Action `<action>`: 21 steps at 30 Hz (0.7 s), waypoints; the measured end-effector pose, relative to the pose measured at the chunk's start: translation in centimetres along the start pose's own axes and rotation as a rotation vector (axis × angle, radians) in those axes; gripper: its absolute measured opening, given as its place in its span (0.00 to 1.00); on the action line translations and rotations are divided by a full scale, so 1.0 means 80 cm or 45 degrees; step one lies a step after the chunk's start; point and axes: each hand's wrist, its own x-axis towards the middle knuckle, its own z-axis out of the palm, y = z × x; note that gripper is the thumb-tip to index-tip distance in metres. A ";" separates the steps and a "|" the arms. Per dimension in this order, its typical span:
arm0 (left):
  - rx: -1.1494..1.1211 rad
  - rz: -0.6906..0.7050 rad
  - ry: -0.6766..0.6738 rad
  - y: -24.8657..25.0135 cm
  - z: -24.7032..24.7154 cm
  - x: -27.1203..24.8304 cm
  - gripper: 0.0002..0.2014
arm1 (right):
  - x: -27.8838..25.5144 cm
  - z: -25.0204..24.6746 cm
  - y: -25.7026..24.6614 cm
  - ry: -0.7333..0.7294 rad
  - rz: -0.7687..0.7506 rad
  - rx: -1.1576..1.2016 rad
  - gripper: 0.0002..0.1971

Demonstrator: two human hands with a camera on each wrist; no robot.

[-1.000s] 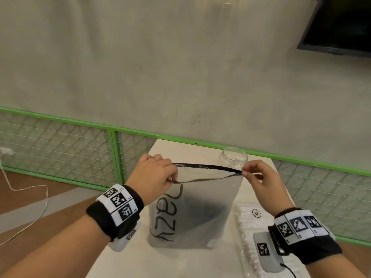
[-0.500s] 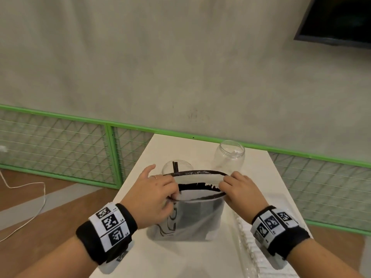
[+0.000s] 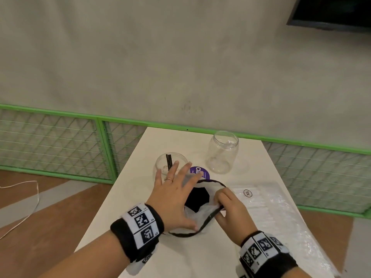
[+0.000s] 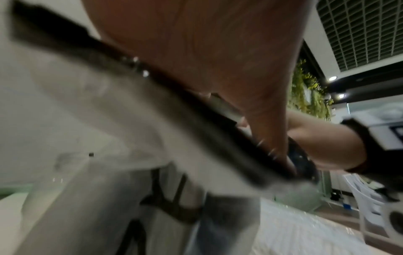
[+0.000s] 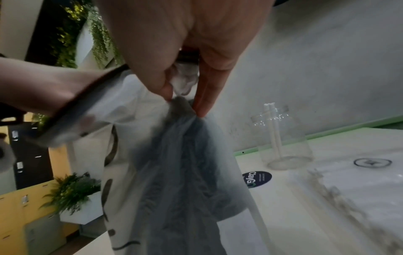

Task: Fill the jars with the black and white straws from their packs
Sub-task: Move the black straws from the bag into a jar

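Note:
The translucent black-straw pack (image 3: 192, 215) stands on the table centre with its black-rimmed mouth wide; black straws (image 3: 196, 199) show inside. My left hand (image 3: 180, 189) lies against the pack's left side, fingers straight and spread, thumb touching the near rim. My right hand (image 3: 222, 197) pinches the right rim; in the right wrist view the right hand (image 5: 183, 101) bunches the pack (image 5: 185, 172) between thumb and finger. The left jar (image 3: 160, 167), partly behind my left hand, holds black straws (image 3: 168, 160). White straws (image 5: 275, 127) stand in the right jar (image 3: 222, 155).
The clear white-straw pack (image 3: 271, 207) lies flat along the table's right side. A round purple sticker (image 3: 199, 173) sits between the jars. A green mesh fence (image 3: 100, 145) runs behind the white table (image 3: 130, 197), whose left edge is close to my left wrist.
The pack's mouth has gone from a flat slit to a wide ring. My left hand stopped pinching the rim and spread its fingers. My right hand slid nearer along the rim.

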 end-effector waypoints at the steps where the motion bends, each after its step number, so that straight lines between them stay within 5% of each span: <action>1: -0.005 -0.007 -0.043 0.004 0.011 0.003 0.62 | -0.004 0.002 -0.001 -0.014 0.020 0.043 0.04; 8: -0.146 -0.086 0.052 0.011 0.066 0.015 0.53 | -0.034 -0.002 0.000 -0.225 0.033 0.240 0.06; 13: -0.205 -0.091 0.021 0.015 0.075 0.016 0.51 | -0.026 0.003 0.000 0.094 0.223 0.335 0.09; 18: -0.318 -0.099 0.042 0.018 0.076 0.011 0.48 | -0.008 0.010 -0.003 0.073 0.433 0.281 0.55; 21: -0.465 -0.075 0.094 0.013 0.080 0.006 0.47 | 0.008 0.007 0.005 -0.199 0.568 0.426 0.65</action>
